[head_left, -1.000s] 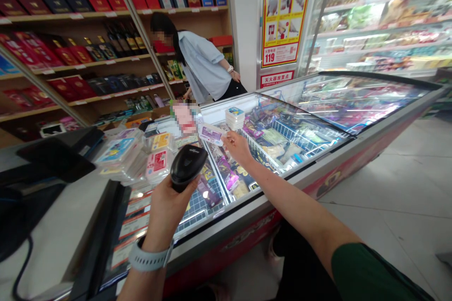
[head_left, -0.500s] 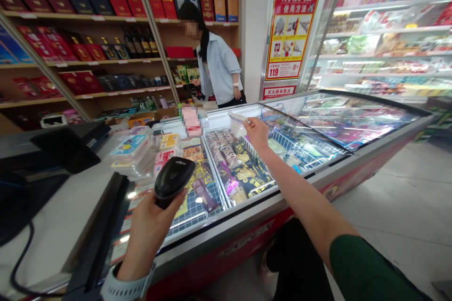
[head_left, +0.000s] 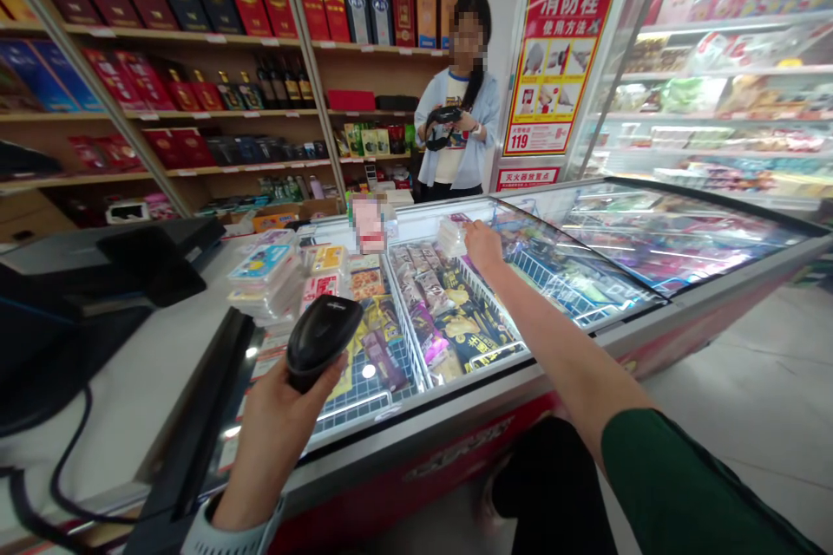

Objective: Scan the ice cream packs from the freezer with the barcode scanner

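A black handheld scanner [head_left: 324, 336] is gripped in my left hand [head_left: 286, 416], over the near left end of the freezer's glass top. Stretched out across the freezer, my right hand [head_left: 482, 244] has its fingers closed at the right edge of a small stack of clear plastic packs [head_left: 454, 236]. Left of the scanner, more stacked packs with blue and yellow labels [head_left: 264, 270] sit beside packs with yellow and red labels [head_left: 325, 264]. Below the glass, wire baskets hold wrapped items [head_left: 433, 303].
A black monitor or terminal [head_left: 71, 295] and cables occupy the counter [head_left: 97, 390] at left. Behind the freezer [head_left: 729, 277], a person in a light blue shirt [head_left: 455, 130] holds a dark object. Shelves of boxes [head_left: 214, 35] line the back.
The view has shifted a little left. The person behind the freezer has turned to face this way, now with both hands at a dark object. My left hand still holds the scanner.
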A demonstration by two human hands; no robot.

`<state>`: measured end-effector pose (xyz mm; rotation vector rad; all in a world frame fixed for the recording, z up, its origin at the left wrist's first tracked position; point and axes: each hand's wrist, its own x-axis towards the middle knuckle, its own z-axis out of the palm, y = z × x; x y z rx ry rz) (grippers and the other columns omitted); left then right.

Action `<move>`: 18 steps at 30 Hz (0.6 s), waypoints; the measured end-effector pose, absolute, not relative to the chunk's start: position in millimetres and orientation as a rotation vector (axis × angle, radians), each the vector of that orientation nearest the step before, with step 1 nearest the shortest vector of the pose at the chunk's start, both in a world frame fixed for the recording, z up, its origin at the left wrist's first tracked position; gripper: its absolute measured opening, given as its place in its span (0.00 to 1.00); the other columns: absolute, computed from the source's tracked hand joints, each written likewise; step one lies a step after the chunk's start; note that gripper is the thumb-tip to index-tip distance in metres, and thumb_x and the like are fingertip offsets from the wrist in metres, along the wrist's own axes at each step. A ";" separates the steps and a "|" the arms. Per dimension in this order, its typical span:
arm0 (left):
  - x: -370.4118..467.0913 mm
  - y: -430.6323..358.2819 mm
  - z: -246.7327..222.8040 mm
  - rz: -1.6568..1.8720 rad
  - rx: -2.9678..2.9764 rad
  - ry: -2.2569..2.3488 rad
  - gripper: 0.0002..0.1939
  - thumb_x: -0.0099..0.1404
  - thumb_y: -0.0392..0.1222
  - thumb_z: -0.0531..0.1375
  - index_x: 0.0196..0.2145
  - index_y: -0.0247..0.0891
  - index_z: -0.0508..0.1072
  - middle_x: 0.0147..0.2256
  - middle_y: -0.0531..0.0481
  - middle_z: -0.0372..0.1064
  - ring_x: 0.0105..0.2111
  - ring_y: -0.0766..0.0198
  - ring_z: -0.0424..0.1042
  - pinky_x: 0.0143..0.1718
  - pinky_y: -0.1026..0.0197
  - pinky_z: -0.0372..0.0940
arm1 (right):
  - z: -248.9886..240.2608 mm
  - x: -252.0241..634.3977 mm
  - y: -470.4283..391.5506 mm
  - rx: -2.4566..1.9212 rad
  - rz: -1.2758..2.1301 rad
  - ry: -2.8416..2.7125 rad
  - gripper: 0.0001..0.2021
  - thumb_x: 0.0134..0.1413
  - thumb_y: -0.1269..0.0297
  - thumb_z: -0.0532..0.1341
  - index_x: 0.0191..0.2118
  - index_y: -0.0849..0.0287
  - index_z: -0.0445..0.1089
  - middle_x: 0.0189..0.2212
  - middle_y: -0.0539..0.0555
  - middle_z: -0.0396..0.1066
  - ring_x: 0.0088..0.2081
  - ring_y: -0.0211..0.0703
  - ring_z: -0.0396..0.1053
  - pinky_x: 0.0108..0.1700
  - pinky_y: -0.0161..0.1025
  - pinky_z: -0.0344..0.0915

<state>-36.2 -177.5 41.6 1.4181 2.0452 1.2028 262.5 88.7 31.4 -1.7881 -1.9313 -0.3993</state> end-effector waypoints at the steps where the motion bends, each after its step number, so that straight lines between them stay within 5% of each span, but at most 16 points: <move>1: -37.4 -177.1 41.1 1.200 1.413 2.049 0.27 0.48 0.63 0.64 0.34 0.36 0.76 0.23 0.47 0.75 0.20 0.58 0.69 0.22 0.61 0.62 | 31.0 262.3 86.3 -1.799 -0.403 -1.916 0.18 0.63 0.73 0.50 0.56 0.60 0.66 0.45 0.62 0.69 0.42 0.48 0.70 0.41 0.39 0.62; 7: -50.3 -180.4 38.3 1.182 1.337 2.099 0.28 0.47 0.64 0.64 0.35 0.35 0.77 0.25 0.45 0.76 0.25 0.54 0.74 0.24 0.60 0.65 | 24.9 257.1 62.5 -1.719 -0.292 -1.740 0.18 0.63 0.68 0.52 0.57 0.59 0.66 0.49 0.63 0.68 0.44 0.52 0.70 0.43 0.42 0.64; 13: -74.8 -196.4 38.1 1.213 1.244 2.143 0.29 0.49 0.65 0.63 0.34 0.34 0.76 0.23 0.45 0.75 0.25 0.54 0.73 0.25 0.59 0.65 | 9.2 220.0 31.4 -1.503 0.362 -1.564 0.12 0.58 0.64 0.57 0.46 0.60 0.71 0.39 0.58 0.74 0.46 0.49 0.70 0.49 0.42 0.64; 18: -92.7 -210.0 37.1 1.210 1.216 2.207 0.27 0.51 0.63 0.63 0.34 0.34 0.76 0.25 0.46 0.76 0.26 0.55 0.73 0.26 0.60 0.65 | 2.4 151.8 4.0 -1.407 0.755 -1.614 0.12 0.59 0.54 0.57 0.34 0.57 0.69 0.28 0.51 0.75 0.26 0.41 0.74 0.27 0.34 0.68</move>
